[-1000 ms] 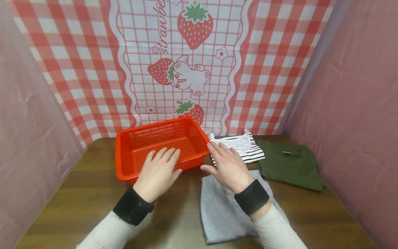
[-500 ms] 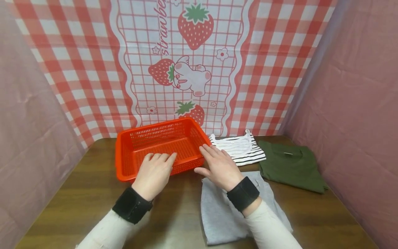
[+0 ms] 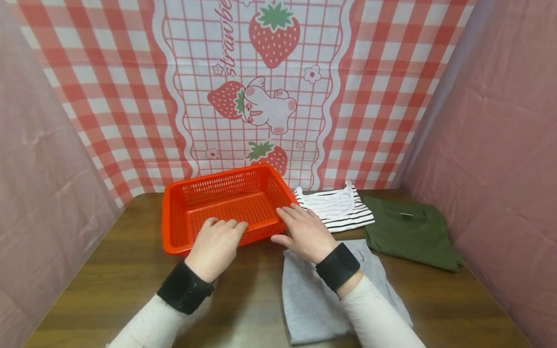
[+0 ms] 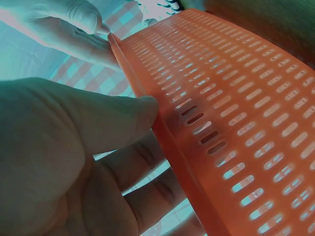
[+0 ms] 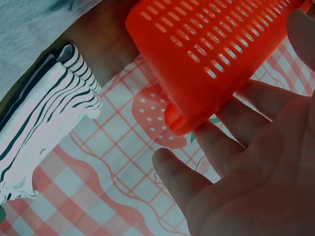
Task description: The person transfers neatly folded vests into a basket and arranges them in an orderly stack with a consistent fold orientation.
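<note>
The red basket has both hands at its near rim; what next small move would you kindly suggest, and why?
Perhaps curl the right hand more firmly round the rim of the red basket: its fingers look fairly straight, the little finger clear, while the left hand grips with thumb and fingers on either side.

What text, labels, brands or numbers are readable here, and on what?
"strawbe": sideways on the strawberry-print cloth; the rest is cut off by the frame's top edge.
Dark green folded shirt: pale mark at the neckline, too small to read.
Red plastic basket, striped top, gray garment: no legible text.
</note>
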{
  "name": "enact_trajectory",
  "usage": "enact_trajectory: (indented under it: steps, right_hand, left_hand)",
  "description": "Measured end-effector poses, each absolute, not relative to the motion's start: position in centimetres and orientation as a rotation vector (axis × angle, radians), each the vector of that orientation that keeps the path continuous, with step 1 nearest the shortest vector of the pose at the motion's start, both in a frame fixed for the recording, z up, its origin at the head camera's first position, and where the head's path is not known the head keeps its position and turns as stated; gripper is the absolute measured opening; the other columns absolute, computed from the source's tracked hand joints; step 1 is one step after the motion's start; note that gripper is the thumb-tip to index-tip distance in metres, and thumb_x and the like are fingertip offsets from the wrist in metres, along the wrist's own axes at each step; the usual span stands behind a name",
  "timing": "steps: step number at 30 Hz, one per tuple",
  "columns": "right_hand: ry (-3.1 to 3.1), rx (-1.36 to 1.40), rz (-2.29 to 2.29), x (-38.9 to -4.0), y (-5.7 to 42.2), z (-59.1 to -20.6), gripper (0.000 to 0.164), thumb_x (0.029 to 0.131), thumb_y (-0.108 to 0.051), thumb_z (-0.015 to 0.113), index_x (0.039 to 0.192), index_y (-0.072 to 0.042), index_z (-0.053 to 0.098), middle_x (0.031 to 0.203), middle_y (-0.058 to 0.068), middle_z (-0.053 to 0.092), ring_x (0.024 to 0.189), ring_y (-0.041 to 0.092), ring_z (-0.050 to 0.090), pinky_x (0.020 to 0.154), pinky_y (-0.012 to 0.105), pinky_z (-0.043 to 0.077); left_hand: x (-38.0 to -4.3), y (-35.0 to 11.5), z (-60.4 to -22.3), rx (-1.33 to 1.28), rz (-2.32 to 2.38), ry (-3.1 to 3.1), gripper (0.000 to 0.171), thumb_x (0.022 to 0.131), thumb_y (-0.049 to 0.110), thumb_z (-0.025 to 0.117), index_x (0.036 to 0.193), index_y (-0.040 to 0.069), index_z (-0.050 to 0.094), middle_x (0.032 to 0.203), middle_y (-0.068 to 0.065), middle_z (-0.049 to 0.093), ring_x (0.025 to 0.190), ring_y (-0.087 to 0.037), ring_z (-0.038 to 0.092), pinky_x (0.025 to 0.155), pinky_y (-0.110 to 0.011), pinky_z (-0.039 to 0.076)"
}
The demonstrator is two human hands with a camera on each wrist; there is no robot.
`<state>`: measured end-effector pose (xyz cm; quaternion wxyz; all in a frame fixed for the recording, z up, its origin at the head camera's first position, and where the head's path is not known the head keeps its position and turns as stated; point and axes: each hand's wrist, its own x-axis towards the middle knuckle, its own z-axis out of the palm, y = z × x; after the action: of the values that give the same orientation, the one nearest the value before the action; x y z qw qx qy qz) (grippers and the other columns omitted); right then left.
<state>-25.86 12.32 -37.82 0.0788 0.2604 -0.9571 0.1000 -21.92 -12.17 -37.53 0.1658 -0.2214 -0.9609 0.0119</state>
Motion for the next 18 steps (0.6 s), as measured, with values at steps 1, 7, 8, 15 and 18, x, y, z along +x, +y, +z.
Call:
enact_trajectory:
  steps: [1,7,8,15,18]
  right_hand:
    - [-2.867,0.779,0.3,-25.9,12.3,-37.8,0.08,0.1,-0.048,0.08,0.163,-0.007,0.054,0.161,0.017,0.057,0.155,0.038,0.046,0.124,0.066,0.034]
    - [-2.834,0.796,0.264,-25.6,12.3,-37.8,0.075,0.099,-0.047,0.082,0.158,-0.006,0.059,0.151,0.016,0.065,0.147,0.036,0.053,0.122,0.066,0.037]
    - [-2.831,0.798,0.251,-25.6,12.3,-37.8,0.075,0.099,-0.047,0.082,0.158,-0.006,0.059,0.149,0.015,0.066,0.147,0.035,0.053,0.121,0.066,0.037]
    - [-2.794,0.827,0.235,-24.9,12.2,-37.9,0.075,0.099,-0.048,0.083,0.157,-0.006,0.061,0.145,0.015,0.068,0.143,0.036,0.056,0.119,0.064,0.04]
    - [-2.758,0.861,0.241,-24.8,12.0,-38.0,0.074,0.098,-0.046,0.084,0.155,-0.005,0.061,0.139,0.015,0.069,0.138,0.036,0.059,0.117,0.062,0.044]
  left_hand:
    - [-21.9,-12.2,-37.5,-0.629,0.027,-2.744,0.05,0.086,0.021,0.097,0.132,0.012,0.078,0.117,-0.01,0.082,0.101,-0.03,0.078,0.103,-0.056,0.056]
    - [-22.2,-12.5,-37.1,-0.608,-0.022,-2.807,0.05,0.088,0.018,0.095,0.135,0.011,0.077,0.12,-0.01,0.081,0.102,-0.03,0.077,0.095,-0.05,0.061]
    - [-22.3,-12.5,-37.1,-0.605,-0.026,-2.818,0.051,0.088,0.017,0.095,0.135,0.011,0.077,0.12,-0.01,0.08,0.102,-0.03,0.077,0.094,-0.049,0.062]
    - [-22.9,-13.1,-37.1,-0.603,-0.005,-2.837,0.049,0.089,0.017,0.094,0.134,0.01,0.077,0.12,-0.013,0.08,0.099,-0.031,0.075,0.089,-0.05,0.063]
    - [-23.2,-13.4,-37.1,-0.595,0.002,-2.843,0.049,0.089,0.016,0.095,0.134,0.01,0.077,0.119,-0.012,0.08,0.098,-0.031,0.075,0.089,-0.05,0.063]
